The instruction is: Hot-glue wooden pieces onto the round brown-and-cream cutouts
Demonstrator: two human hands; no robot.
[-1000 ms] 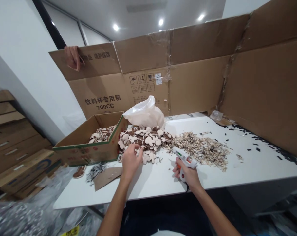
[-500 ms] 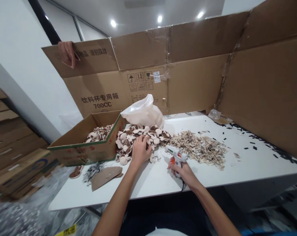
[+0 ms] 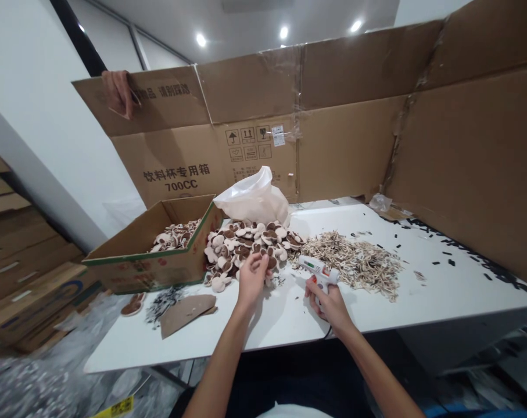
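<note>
A person's two bare hands work over a white table (image 3: 376,316), with a glue gun (image 3: 315,269) at the right hand.
Stacked cartons (image 3: 19,232) stand at far left, ceiling lights above; an open box (image 3: 145,273) sits on the table's left, beside a pile of brown-and-white pieces (image 3: 228,247). The left hand (image 3: 251,281) curls its fingers at one piece on the pile's near right edge; whether it is pinched cannot be told. Just right of that hand, the glue gun is grasped by the right hand (image 3: 326,302), its nozzle pointing left and slightly far, its barrel's long axis mostly sideways, handle toward the near side. Beyond lies a heap of thin strips (image 3: 359,261), then a cardboard wall (image 3: 468,162).
</note>
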